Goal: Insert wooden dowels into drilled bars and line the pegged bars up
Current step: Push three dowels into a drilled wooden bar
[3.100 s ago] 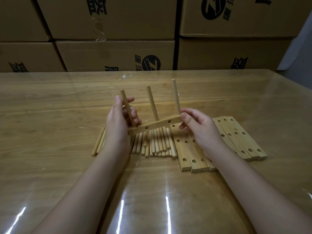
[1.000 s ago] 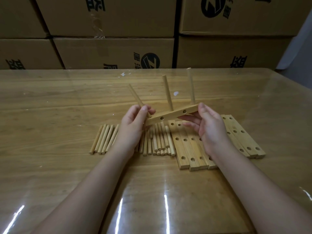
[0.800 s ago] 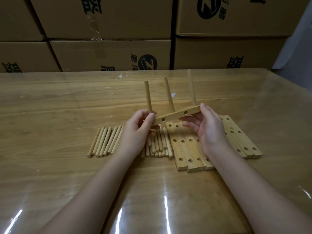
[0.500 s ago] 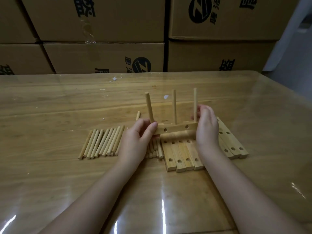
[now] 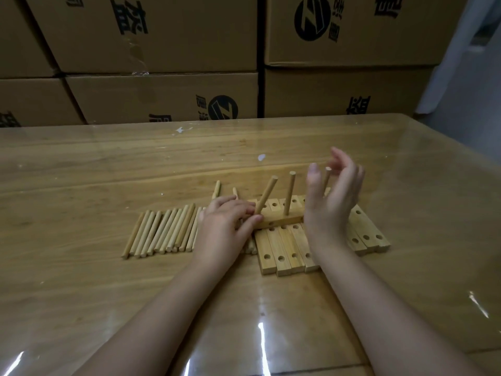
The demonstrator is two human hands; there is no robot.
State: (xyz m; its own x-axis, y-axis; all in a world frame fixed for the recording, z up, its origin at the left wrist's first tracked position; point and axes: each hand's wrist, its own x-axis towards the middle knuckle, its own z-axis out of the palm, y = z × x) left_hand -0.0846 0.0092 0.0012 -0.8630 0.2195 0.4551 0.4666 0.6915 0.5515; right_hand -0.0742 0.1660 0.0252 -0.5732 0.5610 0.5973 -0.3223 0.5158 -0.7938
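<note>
Left hand (image 5: pixel 226 223) gripped the pegged bar (image 5: pixel 282 220) end, steadying it on the undrilled-side stack; right hand (image 5: pixel 332 204) hovered open above pegs.

Single head-worn view, facing forward-down, close over table (image 5: pixel 108 172), cartons (image 5: pixel 162 96) behind.

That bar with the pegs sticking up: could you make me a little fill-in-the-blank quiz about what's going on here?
1. The pegged bar has ___ dowels standing up in it.
2. It rests across a row of drilled bars that lie ___ on the table.
3. The ___ hand is lifted with its fingers spread, holding nothing.
4. The loose dowels lie to the ___ of the drilled bars.

Missing words: three; flat; right; left
</note>
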